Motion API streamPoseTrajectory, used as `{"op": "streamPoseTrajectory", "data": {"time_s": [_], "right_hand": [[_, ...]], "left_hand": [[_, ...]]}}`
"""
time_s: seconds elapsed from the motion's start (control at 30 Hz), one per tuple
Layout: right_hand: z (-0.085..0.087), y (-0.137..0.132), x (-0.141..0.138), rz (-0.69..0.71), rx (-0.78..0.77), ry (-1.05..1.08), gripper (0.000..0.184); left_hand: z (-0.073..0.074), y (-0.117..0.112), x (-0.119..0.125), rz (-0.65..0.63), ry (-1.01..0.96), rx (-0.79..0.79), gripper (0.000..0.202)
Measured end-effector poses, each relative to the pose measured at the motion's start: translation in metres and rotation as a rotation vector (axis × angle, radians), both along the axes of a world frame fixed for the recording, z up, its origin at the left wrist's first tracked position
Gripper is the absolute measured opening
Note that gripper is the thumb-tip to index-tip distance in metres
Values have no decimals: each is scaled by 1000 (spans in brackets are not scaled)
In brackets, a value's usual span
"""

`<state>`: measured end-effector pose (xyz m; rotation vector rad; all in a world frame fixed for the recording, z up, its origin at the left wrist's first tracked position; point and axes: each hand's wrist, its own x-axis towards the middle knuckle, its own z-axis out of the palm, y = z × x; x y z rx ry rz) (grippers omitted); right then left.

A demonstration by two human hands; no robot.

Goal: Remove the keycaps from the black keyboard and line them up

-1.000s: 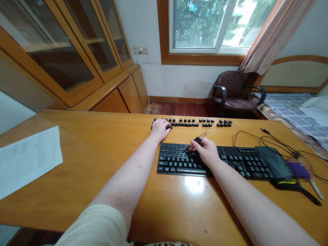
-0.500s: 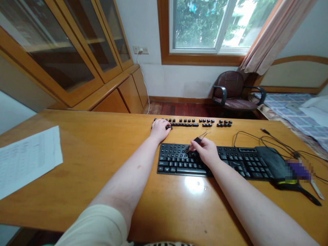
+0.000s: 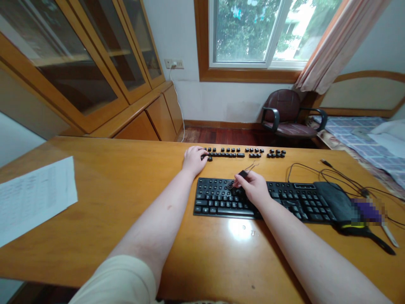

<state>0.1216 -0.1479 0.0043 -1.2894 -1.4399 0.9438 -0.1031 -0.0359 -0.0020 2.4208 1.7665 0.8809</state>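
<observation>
My right hand (image 3: 255, 188) grips a keycap puller (image 3: 243, 173) with a black handle and thin wire loops. It is over the upper middle of a black keyboard (image 3: 236, 211), whose upper left rows are stripped of keycaps. The lower wires reach down to the keys there; my hand covers part of that spot. At the left end of the rows of loose keycaps (image 3: 234, 155), my left hand (image 3: 193, 161) rests on the desk. Its thumb and fingers are apart around the keycaps, and one keycap (image 3: 210, 159) lies just beside the fingertips.
On the desk (image 3: 126, 177), printed paper (image 3: 38, 198) lies at the left. A cable (image 3: 344, 179), a black-handled brush-like tool (image 3: 376, 240) and a blurred purple item (image 3: 368, 211) are at the right. A chair (image 3: 284, 114) stands beyond the desk.
My left hand has shifted slightly left, leaving one keycap more exposed beside its fingertips. My right hand with the keycap puller has hardly moved.
</observation>
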Motion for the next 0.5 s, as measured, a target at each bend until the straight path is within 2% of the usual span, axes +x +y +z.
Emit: {"op": "streamPoseTrajectory", "data": {"time_s": [0.17, 0.5], "right_hand": [[2, 0, 0, 8, -5, 10, 32], [2, -1, 0, 5, -16, 5, 32]], "left_hand": [[-7, 1, 10, -91, 55, 35, 18], [-8, 4, 10, -79, 74, -20, 16]]}}
